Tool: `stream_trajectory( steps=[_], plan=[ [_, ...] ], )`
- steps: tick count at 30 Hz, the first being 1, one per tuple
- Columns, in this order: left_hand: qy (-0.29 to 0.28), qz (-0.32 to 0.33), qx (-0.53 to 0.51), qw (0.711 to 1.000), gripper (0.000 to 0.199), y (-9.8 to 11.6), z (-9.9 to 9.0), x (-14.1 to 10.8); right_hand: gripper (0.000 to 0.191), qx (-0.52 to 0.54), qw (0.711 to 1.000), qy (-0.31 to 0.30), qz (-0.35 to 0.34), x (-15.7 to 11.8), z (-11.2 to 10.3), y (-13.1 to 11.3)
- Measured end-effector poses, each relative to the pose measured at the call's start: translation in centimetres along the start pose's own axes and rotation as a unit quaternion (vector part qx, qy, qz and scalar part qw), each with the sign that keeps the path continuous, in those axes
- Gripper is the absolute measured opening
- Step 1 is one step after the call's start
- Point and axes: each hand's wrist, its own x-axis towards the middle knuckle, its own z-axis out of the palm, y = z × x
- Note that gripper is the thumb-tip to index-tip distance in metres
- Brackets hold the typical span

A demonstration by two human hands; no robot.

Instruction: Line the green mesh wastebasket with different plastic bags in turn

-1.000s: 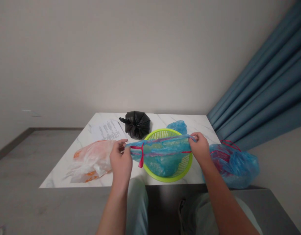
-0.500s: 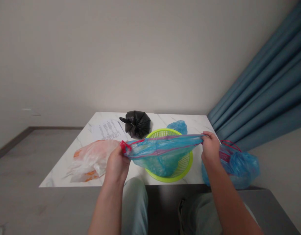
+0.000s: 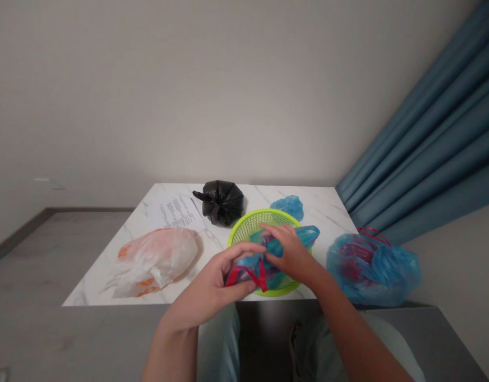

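Hands (image 3: 212, 286) closer, bag (image 3: 308, 234) seemingly bunched

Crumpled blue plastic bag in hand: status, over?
Left hand holding bag near red strap; right hand touching its bunched middle. Bag over round lime-green plastic basket. Nothing seen blocking hands.

Left forearm (image 3: 173, 345), bare, rising from the lower edge; wrist bent toward the right; left hand (image 3: 223, 284) in a curved grip, fingers (image 3: 246, 248) above, thumb (image 3: 242, 290) below; right forearm (image 3: 348, 323), bare, slanting up and leftward; right hand (image 3: 288, 249) palm-down, its fingers pointing left, near the left hand's fingertips.
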Motion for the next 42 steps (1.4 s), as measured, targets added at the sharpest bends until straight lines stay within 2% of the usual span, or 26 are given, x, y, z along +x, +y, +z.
stream_trajectory(
  steps=[2,4,6,8,10,12,13,15,18,20,22,24,26,28,30,32,34,35,36,38,40,42],
  plan=[
    [0.009,0.005,0.030,1.000,0.043,0.1,0.0,0.0,0.023,0.033,0.999,0.013,0.033,0.2,-0.3,0.2],
    [0.065,0.011,0.056,0.996,0.039,-0.2,-0.6,0.4,0.009,0.059,0.990,0.101,0.078,0.4,-1.0,0.3],
    [0.158,0.024,0.099,0.982,0.036,-1.0,-1.6,0.9,0.007,0.083,0.966,0.212,0.122,0.6,-2.0,0.2],
    [0.272,0.041,0.169,0.946,0.036,-2.0,-2.8,1.5,0.013,0.108,0.937,0.293,0.155,0.6,-3.0,0.3],
    [0.381,0.044,0.252,0.888,0.042,-3.0,-4.1,1.8,0.018,0.121,0.913,0.348,0.175,0.4,-4.0,0.7],
    [0.457,0.030,0.303,0.836,0.045,-3.6,-5.1,1.8,0.019,0.124,0.892,0.389,0.196,0.3,-4.8,1.6],
    [0.479,0.022,0.305,0.823,0.045,-3.9,-5.5,1.7,0.017,0.123,0.882,0.404,0.209,0.2,-5.1,2.1],
    [0.497,0.019,0.271,0.824,0.041,-4.3,-6.0,1.6,0.013,0.117,0.865,0.427,0.236,0.0,-5.7,3.3],
    [0.478,0.041,0.193,0.856,0.037,-4.9,-6.5,1.6,0.014,0.115,0.841,0.467,0.247,0.0,-6.2,5.1],
    [0.455,0.047,0.149,0.877,0.036,-5.3,-6.6,1.7,0.017,0.160,0.828,0.478,0.246,0.0,-6.3,6.0],
    [0.443,0.039,0.125,0.887,0.035,-5.5,-6.7,1.9,0.020,0.214,0.814,0.479,0.249,0.0,-6.5,6.5],
    [0.435,0.030,0.133,0.890,0.032,-5.2,-6.8,1.8,0.021,0.218,0.808,0.485,0.252,-0.3,-6.6,6.8],
    [0.395,0.019,0.179,0.901,0.029,-4.6,-6.8,1.4,0.020,0.151,0.831,0.469,0.257,-0.6,-6.8,7.0],
    [0.324,0.003,0.254,0.911,0.028,-3.9,-6.3,1.1,0.017,0.028,0.874,0.413,0.256,-1.0,-6.7,7.1],
    [0.261,-0.006,0.349,0.900,0.031,-3.4,-5.5,0.9,0.013,-0.095,0.904,0.338,0.245,-1.3,-6.3,6.9],
    [0.239,-0.003,0.451,0.860,0.034,-3.4,-4.5,1.2,0.015,-0.174,0.918,0.271,0.230,-1.4,-5.7,6.7],
    [0.233,-0.003,0.528,0.817,0.029,-3.5,-3.4,1.7,0.025,-0.209,0.928,0.222,0.214,-1.3,-5.3,6.4],
    [0.225,-0.003,0.545,0.808,0.023,-3.5,-3.0,2.0,0.029,-0.216,0.932,0.208,0.206,-1.2,-5.3,6.3],
    [0.213,-0.002,0.545,0.811,0.019,-3.4,-2.6,2.1,0.031,-0.218,0.934,0.204,0.198,-1.2,-5.4,6.2],
    [0.185,0.008,0.508,0.842,0.014,-2.9,-2.1,2.2,0.025,-0.197,0.938,0.217,0.186,-1.1,-5.8,6.0],
    [0.160,0.024,0.436,0.885,0.014,-1.9,-1.6,1.8,0.014,-0.154,0.947,0.229,0.167,-1.1,-6.3,5.8],
    [0.142,0.030,0.345,0.928,0.019,-1.1,-1.2,1.4,0.028,-0.136,0.959,0.213,0.130,-1.0,-6.4,5.6]
  ],
)
